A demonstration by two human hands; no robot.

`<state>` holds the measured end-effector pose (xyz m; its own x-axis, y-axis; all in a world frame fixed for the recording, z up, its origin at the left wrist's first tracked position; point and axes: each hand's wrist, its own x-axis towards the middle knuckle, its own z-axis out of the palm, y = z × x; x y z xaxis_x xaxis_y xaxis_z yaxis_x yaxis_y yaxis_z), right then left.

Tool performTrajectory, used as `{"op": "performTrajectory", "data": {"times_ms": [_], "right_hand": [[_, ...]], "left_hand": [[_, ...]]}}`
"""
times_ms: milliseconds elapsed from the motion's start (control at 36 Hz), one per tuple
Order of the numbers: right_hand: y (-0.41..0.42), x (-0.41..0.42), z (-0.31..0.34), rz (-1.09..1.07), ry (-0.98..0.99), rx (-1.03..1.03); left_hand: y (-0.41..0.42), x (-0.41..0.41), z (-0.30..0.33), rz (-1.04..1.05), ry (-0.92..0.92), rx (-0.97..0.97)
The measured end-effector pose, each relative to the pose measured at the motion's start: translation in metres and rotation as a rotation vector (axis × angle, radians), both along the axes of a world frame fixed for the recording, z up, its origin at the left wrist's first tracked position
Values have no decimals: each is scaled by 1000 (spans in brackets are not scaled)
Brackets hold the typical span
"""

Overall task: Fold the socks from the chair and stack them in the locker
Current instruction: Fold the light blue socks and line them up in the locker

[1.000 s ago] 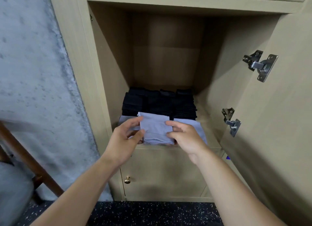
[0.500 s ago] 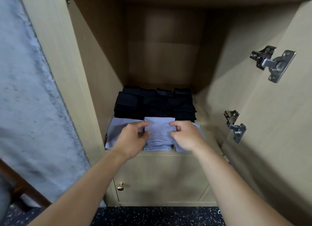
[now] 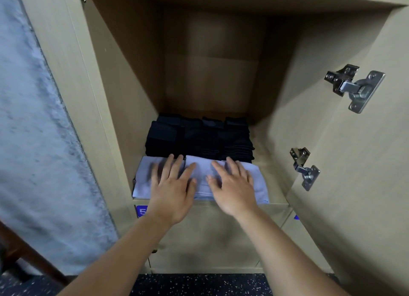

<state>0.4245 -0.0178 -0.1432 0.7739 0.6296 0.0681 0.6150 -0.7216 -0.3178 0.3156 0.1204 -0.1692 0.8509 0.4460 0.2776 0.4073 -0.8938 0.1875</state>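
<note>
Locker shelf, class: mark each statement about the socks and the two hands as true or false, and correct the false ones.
1. Both hands lie flat with fingers spread on the light blue socks. True: the left hand and right hand press on them.
2. The black socks sit in front of the light blue ones. False: they are stacked behind, deeper in the locker.
3. The right hand pinches a sock and lifts it. False: its fingers are straight and grip nothing.
4. The locker door is open, with two metal hinges showing on the right. True.
5. The light blue socks lie at the shelf's front edge. True.
</note>
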Motion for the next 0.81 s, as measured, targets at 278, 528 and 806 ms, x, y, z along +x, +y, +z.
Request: {"op": "performTrajectory", "data": {"times_ms": [278,528,806], "right_hand": [[6,-2,-22,-3,8,-103],[12,5,-24,-13,-11,-102],[10,6,-20,-5,4,-100]], "left_hand": [[0,5,-13,49,76,38],[2,13,-10,61,116,13],[3,11,-7,34,87,-14]]}}
